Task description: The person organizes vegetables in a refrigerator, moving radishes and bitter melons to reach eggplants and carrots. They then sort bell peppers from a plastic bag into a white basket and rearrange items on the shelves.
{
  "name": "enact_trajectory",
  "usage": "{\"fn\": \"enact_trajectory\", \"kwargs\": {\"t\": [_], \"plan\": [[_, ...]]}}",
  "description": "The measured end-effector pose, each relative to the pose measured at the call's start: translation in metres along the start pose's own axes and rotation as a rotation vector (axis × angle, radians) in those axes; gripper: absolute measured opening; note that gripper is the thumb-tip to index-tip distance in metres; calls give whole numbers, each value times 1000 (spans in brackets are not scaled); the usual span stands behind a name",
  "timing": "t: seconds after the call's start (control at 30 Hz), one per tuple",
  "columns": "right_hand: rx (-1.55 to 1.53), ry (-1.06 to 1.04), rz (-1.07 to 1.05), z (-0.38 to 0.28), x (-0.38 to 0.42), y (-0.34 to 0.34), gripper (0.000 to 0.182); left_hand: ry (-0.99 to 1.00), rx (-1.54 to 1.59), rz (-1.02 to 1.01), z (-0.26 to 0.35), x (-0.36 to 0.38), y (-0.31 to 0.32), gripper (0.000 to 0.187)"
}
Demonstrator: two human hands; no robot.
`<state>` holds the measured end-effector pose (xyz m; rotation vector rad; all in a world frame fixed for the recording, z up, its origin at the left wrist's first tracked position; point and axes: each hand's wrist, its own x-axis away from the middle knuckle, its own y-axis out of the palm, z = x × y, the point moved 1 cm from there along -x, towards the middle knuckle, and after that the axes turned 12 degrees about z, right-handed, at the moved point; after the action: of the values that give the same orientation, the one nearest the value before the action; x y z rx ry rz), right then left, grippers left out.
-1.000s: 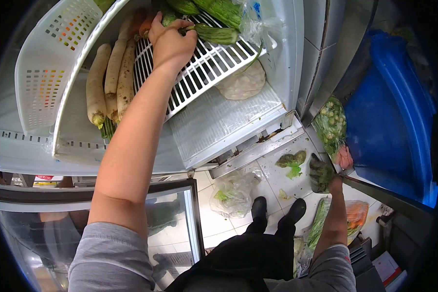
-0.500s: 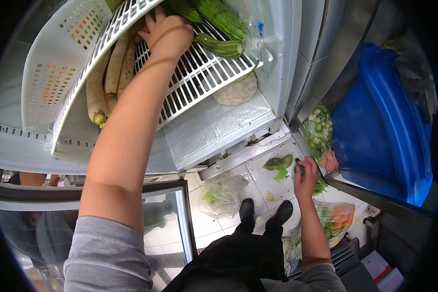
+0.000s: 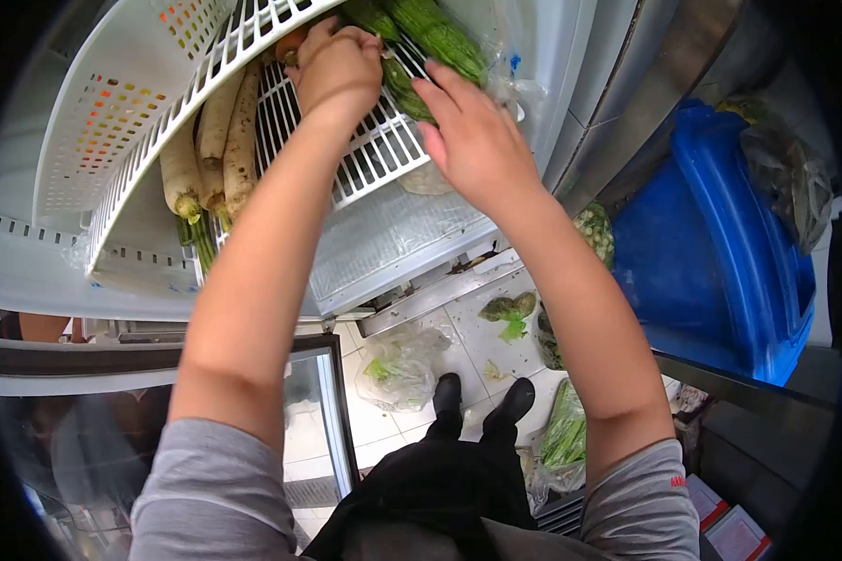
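Note:
My left hand is over the white slatted rack in the fridge, its fingers curled down. A reddish-orange carrot end shows beside its thumb; whatever lies under the fingers is hidden. My right hand reaches in from the right with fingers stretched out and slightly apart. It is over a short green zucchini, which it partly covers. Behind both hands lie longer ridged green vegetables. Several white radishes rest to the left, next to the rack's raised side.
A white perforated basket stands at the left. Below, a glass door hangs open. Bagged greens and leaf scraps lie on the tiled floor by my shoes. A large blue bin stands at the right.
My right hand has risen from low near the floor on the right into the fridge, over the zucchini. My left hand stays at the rack, shifted slightly. The view has shifted a little.

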<state>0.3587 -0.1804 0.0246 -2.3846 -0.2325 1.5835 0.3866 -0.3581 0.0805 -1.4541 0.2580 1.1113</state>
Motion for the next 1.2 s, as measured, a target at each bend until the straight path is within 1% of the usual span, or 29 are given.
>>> {"fn": "enact_trajectory", "kwargs": {"t": [0.03, 0.1, 0.13, 0.17, 0.23, 0.3, 0.33, 0.4, 0.43, 0.47, 0.5, 0.53, 0.57, 0.6, 0.67, 0.7, 0.73, 0.77, 0.8, 0.83, 0.9, 0.93, 0.97, 1.03, 1.07, 1.1, 1.13, 1.17, 1.2], "plan": [[0, 7, 5, -1, 0, 2, 37, -7, 205, 87, 2, 10, -15, 23], [-30, 124, -132, -3, -2, 2, 41, -59, 545, 66, 15, 44, -68, 18], [-28, 129, -127, -5, -1, -4, 41, -150, 701, 39, 23, 69, -89, 15], [-111, 146, -80, -8, 2, -16, 42, -241, 856, 9, 31, 94, -108, 13], [-191, 208, 14, -19, 20, -46, 43, -231, 1003, -3, 24, 154, -121, 8], [-176, 328, 95, -25, 56, -81, 44, 66, 886, -371, 26, 186, -125, 8], [-158, 408, 129, -24, 86, -95, 43, 63, 887, -376, 21, 194, -124, 8], [-450, 925, 351, -22, 161, -106, 39, 261, 615, -782, 14, 205, -121, 19], [-382, 1110, 365, -19, 199, -114, 37, 257, 611, -783, 14, 204, -121, 19], [-312, 1294, 372, -18, 235, -125, 35, 160, 665, -755, 15, 199, -120, 23], [-309, 1398, 347, -22, 272, -136, 34, 59, 714, -725, 17, 194, -121, 27], [-309, 1498, 321, -31, 300, -145, 34, 154, 710, -667, 22, 188, -120, 45], [-306, 1533, 240, -46, 315, -151, 33, 147, 697, -660, 28, 189, -119, 45], [-301, 1567, 157, -61, 326, -155, 32, 304, 613, -711, 35, 192, -118, 55], [-486, 1602, 19, -84, 321, -157, 32, 607, 465, -822, 42, 208, -118, 73], [-602, 1618, -41, -93, 311, -160, 31, 601, 460, -821, 42, 216, -121, 73], [-606, 1619, -50, -97, 300, -163, 31, 612, 490, -920, 43, 224, -125, 69], [-783, 1545, -73, -99, 285, -165, 35, 621, 520, -1019, 46, 224, -129, 66], [-957, 1462, -94, -100, 269, -166, 38, 508, 519, -1274, 49, 220, -132, 56], [-961, 1459, -101, -101, 248, -164, 38, 502, 515, -1270, 51, 212, -142, 56], [-1061, 1394, 81, -103, 212, -159, 48, 348, 495, -1360, 38, 199, -164, 46], [-1151, 1389, 28, -96, 218, -160, 57, 189, 754, -1235, 18, 207, -163, 51], [-1153, 1391, 27, -100, 220, -156, 57, 187, 752, -1236, 19, 215, -161, 51], [-1263, 1686, -167, -124, 227, -143, 51, 135, 938, -838, 33, 243, -166, 55], [-1272, 1841, -17, -144, 234, -122, 44, -307, 1080, -1165, 30, 287, -159, 61], [-1267, 1985, 143, -160, 251, -97, 38, -903, 1211, -1118, 23, 357, -146, 54], [-1171, 2179, 261, -166, 297, -79, 30, -1178, 1179, -916, 19, 415, -129, 48], [-1063, 2371, 393, -176, 348, -68, 22, -1681, 1095, -1007, 18, 447, -125, 47], [-1034, 2372, 300, -180, 386, -68, 18, -1965, 1066, -1025, 20, 463, -131, 53]]}}
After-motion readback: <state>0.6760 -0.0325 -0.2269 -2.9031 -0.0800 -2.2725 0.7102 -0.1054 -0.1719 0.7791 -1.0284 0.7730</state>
